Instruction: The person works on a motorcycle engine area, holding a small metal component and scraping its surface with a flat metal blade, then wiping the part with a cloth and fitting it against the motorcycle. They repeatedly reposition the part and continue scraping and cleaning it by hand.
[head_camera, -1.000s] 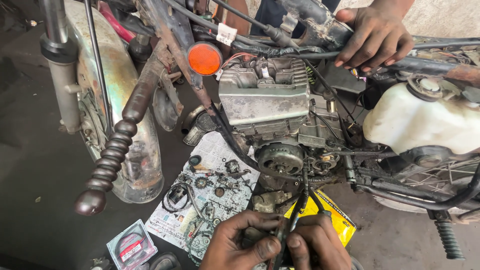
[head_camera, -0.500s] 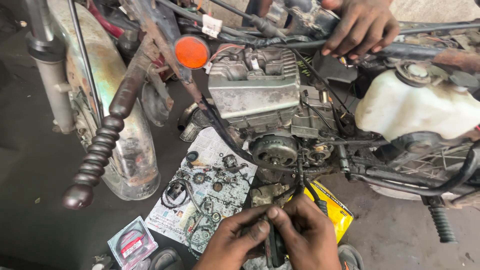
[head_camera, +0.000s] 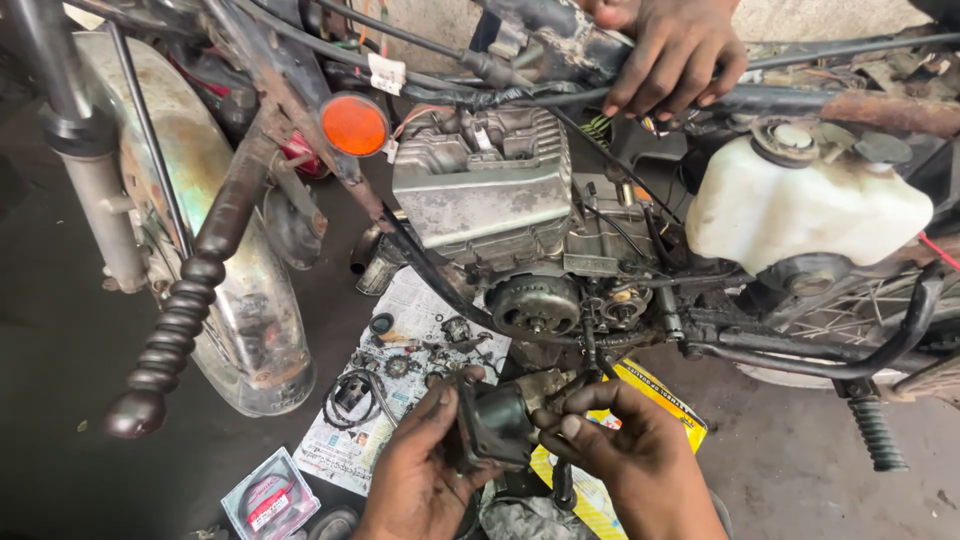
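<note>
Black boxy engine part — long axis roughly upright, tilted slightly right — clamped between left hand fingers and right hand fingers, above newspaper beneath the motorcycle engine.

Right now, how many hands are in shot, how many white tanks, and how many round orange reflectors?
Hands: 3. The left hand and right hand together hold a dark engine part; another person's hand rests on the frame above.
White tanks: 1
Orange reflectors: 1
Total: 5
</note>
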